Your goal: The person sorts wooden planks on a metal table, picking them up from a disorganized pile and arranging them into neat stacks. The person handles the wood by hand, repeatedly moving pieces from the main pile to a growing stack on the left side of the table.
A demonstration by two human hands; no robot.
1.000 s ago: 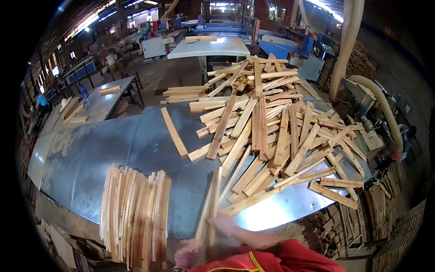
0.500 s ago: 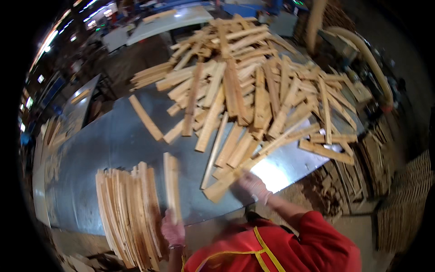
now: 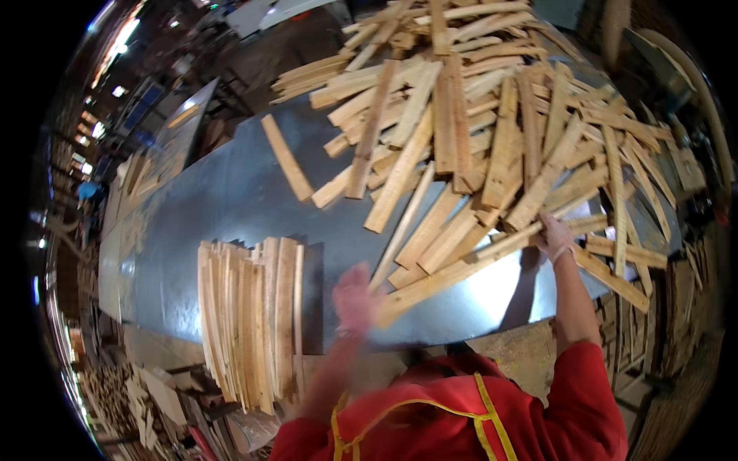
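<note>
My right hand [image 3: 555, 237], in a pale glove, is closed round the right end of a long wooden strip [image 3: 503, 247] at the front of a heap. A wider wooden board [image 3: 430, 286] lies slanting in line with it, its near end toward my left. Close to that near end is my left hand [image 3: 356, 300], gloved and smeared by motion; its fingers cannot be made out. To the left of it, a row of wooden strips [image 3: 250, 307] stands side by side at the table's front edge, with one thin strip [image 3: 298, 307] at its right side.
A large heap of loose wooden strips [image 3: 453, 115] covers the back and right of the metal table [image 3: 192, 215]. One strip [image 3: 287, 158] lies apart at the heap's left. Stacked wood [image 3: 684, 307] stands beyond the right edge, and a thick pale hose [image 3: 692, 69] curves at the back right.
My left hand has left a strip at the row's right side and moved right toward the board. My right hand has slid right along the wood. The view has shifted.
</note>
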